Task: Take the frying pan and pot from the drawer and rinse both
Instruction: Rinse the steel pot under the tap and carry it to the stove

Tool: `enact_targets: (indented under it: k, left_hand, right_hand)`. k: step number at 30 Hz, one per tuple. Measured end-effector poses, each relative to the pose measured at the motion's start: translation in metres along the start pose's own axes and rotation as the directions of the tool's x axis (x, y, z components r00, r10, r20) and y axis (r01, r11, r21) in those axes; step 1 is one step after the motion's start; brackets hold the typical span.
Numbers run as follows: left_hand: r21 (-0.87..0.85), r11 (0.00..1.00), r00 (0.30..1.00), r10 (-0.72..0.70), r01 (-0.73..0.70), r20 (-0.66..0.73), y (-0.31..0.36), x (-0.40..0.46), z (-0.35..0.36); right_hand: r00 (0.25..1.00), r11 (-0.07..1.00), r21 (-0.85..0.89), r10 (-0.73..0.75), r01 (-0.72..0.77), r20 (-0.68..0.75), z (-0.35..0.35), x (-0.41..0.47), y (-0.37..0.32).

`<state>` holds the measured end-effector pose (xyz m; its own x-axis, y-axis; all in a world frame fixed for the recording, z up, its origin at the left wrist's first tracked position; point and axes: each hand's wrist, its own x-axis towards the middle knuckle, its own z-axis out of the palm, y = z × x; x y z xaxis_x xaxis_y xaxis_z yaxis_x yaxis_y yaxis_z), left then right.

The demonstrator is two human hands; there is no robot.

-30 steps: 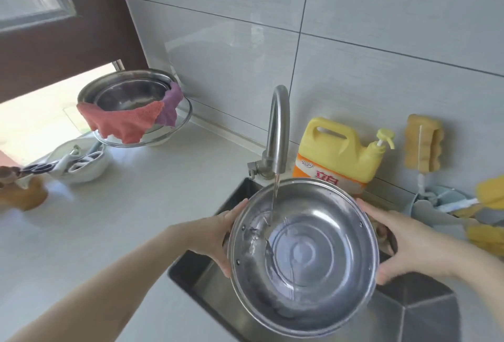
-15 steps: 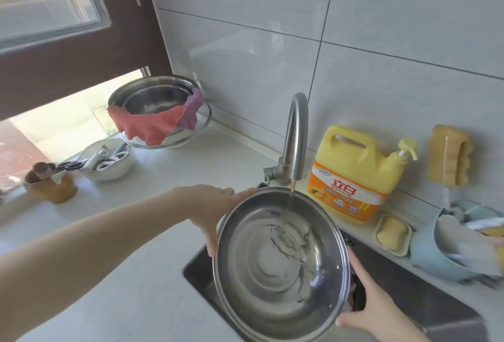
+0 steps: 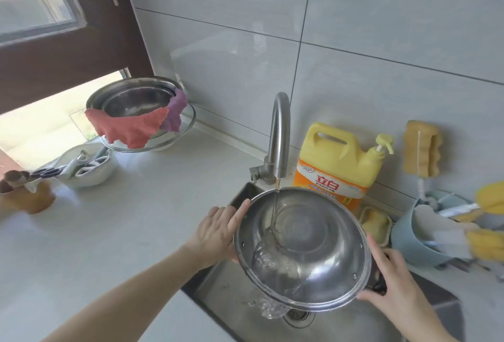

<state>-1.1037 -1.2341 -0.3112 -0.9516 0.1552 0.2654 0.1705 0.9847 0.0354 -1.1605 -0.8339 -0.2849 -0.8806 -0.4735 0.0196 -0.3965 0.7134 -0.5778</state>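
I hold a round stainless steel pot over the sink, tilted toward me. My left hand grips its left side, thumb lying along the rim. My right hand grips the right side at a black handle. A thin stream from the steel faucet falls into the pot. Water swirls inside and spills over the near rim toward the drain. No frying pan is in view.
A yellow detergent bottle stands behind the pot, with a soap dish and a blue utensil holder to the right. A sponge hangs on the wall. Stacked bowls with cloths and a white utensil bowl sit on the left counter.
The pot has tipped further toward me and water now pours over its near rim. My right hand has shifted from under the pot up to its right side.
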Motion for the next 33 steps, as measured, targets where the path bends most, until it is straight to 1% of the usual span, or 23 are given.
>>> enact_targets:
  k: [1,2,3,5,6,7,8,11,13,15,17,22,23,25,26,27,28,29,30,32,33]
  left_hand:
    - [-0.002,0.999,0.995,0.034,-0.034,-0.09,0.005,0.0,0.003]
    - [0.013,0.997,0.979,0.076,-0.075,-0.191,0.009,0.0,0.006]
    - [0.036,0.993,0.95,0.121,-0.115,-0.288,0.013,0.001,0.007]
    - [0.072,0.984,0.884,0.179,-0.164,-0.431,0.018,0.004,0.008]
    - [0.085,0.981,0.856,0.191,-0.172,-0.48,0.02,0.006,0.006]
    - [0.096,0.979,0.834,0.201,-0.177,-0.514,0.021,0.009,0.004]
    - [0.105,0.977,0.817,0.214,-0.187,-0.535,0.023,0.012,0.0]
    - [0.135,0.968,0.778,0.25,-0.21,-0.576,0.026,0.019,-0.013]
    - [0.15,0.965,0.766,0.263,-0.216,-0.587,0.028,0.024,-0.021]
    - [0.155,0.962,0.759,0.272,-0.224,-0.591,0.029,0.028,-0.025]
    - [0.153,0.963,0.762,0.27,-0.222,-0.589,0.03,0.029,-0.026]
    - [0.135,0.965,0.782,0.261,-0.224,-0.566,0.032,0.029,-0.025]
    - [0.125,0.968,0.798,0.25,-0.217,-0.548,0.034,0.029,-0.022]
    - [0.089,0.978,0.866,0.207,-0.187,-0.455,0.036,0.029,-0.019]
    - [0.053,0.984,0.915,0.179,-0.172,-0.363,0.036,0.029,-0.018]
    - [0.006,0.987,0.958,0.155,-0.159,-0.242,0.035,0.03,-0.017]
    - [-0.024,0.989,0.984,0.14,-0.143,-0.115,0.035,0.031,-0.019]
    - [-0.026,0.991,0.991,0.13,-0.13,0.008,0.035,0.033,-0.021]
    - [-0.012,0.991,0.983,0.132,-0.132,0.124,0.036,0.037,-0.024]
    - [-0.055,0.992,0.925,0.127,-0.115,0.358,0.037,0.046,-0.027]
    - [-0.095,0.991,0.888,0.123,-0.09,0.444,0.038,0.051,-0.028]
  right_hand:
    - [1.0,0.999,-0.032,0.014,-0.015,-0.026,-0.002,-0.006,0.003]
    - [0.995,0.998,-0.061,0.024,-0.03,-0.093,-0.004,-0.013,0.005]
    - [0.987,0.996,-0.091,-0.003,-0.012,-0.159,-0.006,-0.02,0.005]
    - [0.938,0.973,-0.191,-0.181,0.128,-0.296,-0.011,-0.032,0.004]
    - [0.903,0.959,-0.231,-0.238,0.161,-0.359,-0.014,-0.035,0.002]
    - [0.886,0.949,-0.266,-0.263,0.167,-0.382,-0.016,-0.038,0.001]
    - [0.873,0.947,-0.286,-0.259,0.146,-0.413,-0.019,-0.041,-0.001]
    - [0.789,0.925,-0.368,-0.299,0.1,-0.537,-0.025,-0.047,-0.004]
    - [0.754,0.907,-0.411,-0.336,0.097,-0.565,-0.03,-0.047,-0.01]
    - [0.735,0.899,-0.425,-0.356,0.103,-0.577,-0.034,-0.045,-0.014]
    - [0.731,0.898,-0.423,-0.367,0.117,-0.575,-0.038,-0.043,-0.015]
    - [0.774,0.911,-0.389,-0.341,0.134,-0.533,-0.042,-0.041,-0.014]
    - [0.788,0.918,-0.369,-0.335,0.147,-0.517,-0.043,-0.039,-0.013]
    - [0.832,0.942,-0.292,-0.29,0.163,-0.472,-0.045,-0.037,-0.01]
    - [0.869,0.961,-0.241,-0.234,0.138,-0.436,-0.047,-0.036,-0.008]
    - [0.914,0.977,-0.195,-0.156,0.087,-0.374,-0.05,-0.035,-0.006]
    - [0.964,0.987,-0.159,-0.051,0.009,-0.263,-0.054,-0.035,-0.004]
    - [0.989,0.987,-0.147,0.041,-0.062,-0.143,-0.059,-0.035,-0.002]
    - [0.993,0.985,-0.133,0.109,-0.114,-0.048,-0.064,-0.034,-0.003]
    - [0.986,0.984,-0.086,0.161,-0.157,0.048,-0.072,-0.026,-0.004]
    - [0.977,0.983,-0.02,0.185,-0.184,0.105,-0.074,-0.023,-0.003]
